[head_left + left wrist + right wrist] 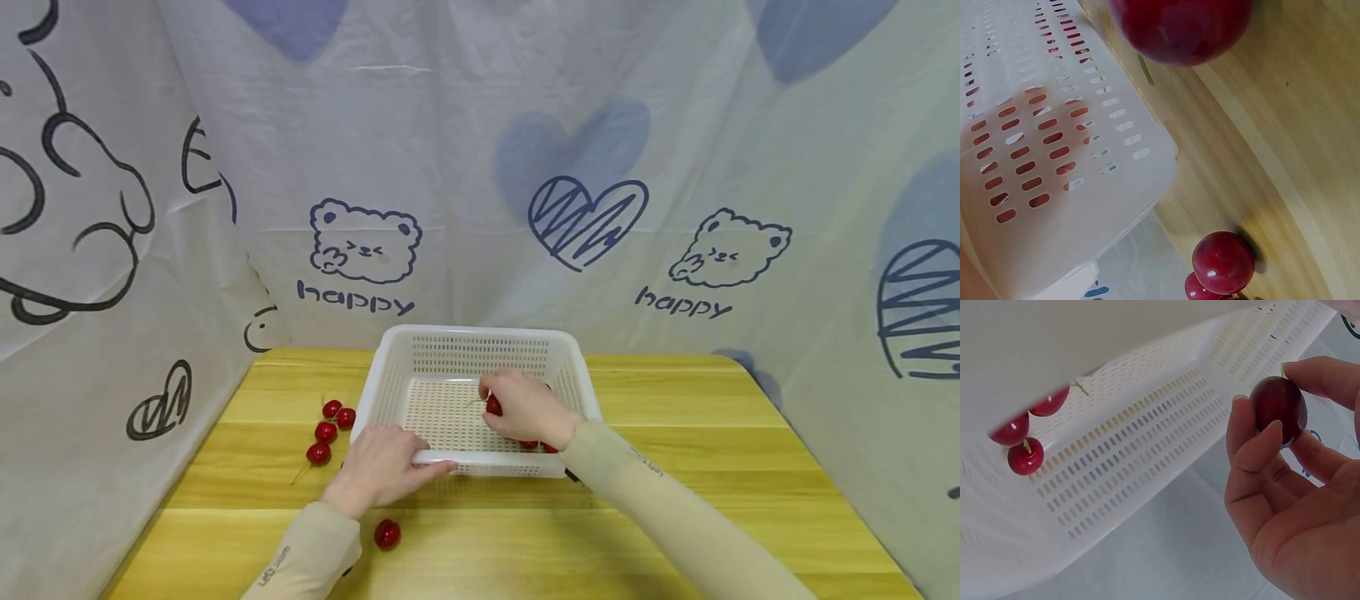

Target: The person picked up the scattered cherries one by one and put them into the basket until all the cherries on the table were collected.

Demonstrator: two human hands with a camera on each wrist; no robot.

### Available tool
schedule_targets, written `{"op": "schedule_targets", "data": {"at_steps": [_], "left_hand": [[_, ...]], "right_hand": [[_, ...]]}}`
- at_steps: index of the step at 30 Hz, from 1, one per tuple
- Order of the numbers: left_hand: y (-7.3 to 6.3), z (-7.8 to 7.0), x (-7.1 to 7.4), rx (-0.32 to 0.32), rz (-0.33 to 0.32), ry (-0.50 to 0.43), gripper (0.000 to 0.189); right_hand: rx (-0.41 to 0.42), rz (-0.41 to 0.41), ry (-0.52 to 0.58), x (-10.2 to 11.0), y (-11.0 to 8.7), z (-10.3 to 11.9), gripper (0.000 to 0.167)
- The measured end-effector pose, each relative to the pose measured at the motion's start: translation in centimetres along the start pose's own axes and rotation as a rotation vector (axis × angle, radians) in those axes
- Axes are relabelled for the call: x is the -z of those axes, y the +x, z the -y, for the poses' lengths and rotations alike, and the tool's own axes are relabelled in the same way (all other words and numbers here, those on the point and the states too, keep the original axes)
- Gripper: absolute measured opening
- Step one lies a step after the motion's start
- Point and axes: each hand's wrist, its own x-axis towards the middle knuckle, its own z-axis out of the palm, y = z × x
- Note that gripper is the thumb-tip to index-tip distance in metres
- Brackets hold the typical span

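A white plastic basket (480, 333) with slotted walls stands on the wooden table. My left hand (382, 467) grips its near left corner, the thumb lying along the front rim; in the left wrist view, fingers show through the slots. Over the basket's inside, my right hand (525, 407) pinches a dark red cherry (1279, 409) between fingertips and thumb, its thin stem pointing left in the head view. Several red cherries (1026, 456) lie at one end inside the basket, partly hidden by the right wrist in the head view.
Left of the basket, several cherries (326, 432) lie grouped on the table (675, 467). A single cherry (387, 534) sits close to the left wrist, in front of the basket. A white printed curtain (480, 167) hangs behind the table and along its sides.
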Motion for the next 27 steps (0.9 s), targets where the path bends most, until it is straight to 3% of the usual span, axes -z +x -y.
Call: {"op": "schedule_targets", "data": {"at_steps": [13,27], "left_hand": [[0.1,0.0,0.0,0.002,0.003,-0.007,0.053],[0.0,0.0,0.0,-0.004,-0.007,-0.006,0.054]], "right_hand": [[0.025,-0.005,0.025,0.3,-0.7,0.0,0.025],[0.074,-0.006,0.085,-1.0,-4.1,0.0,0.022]]}}
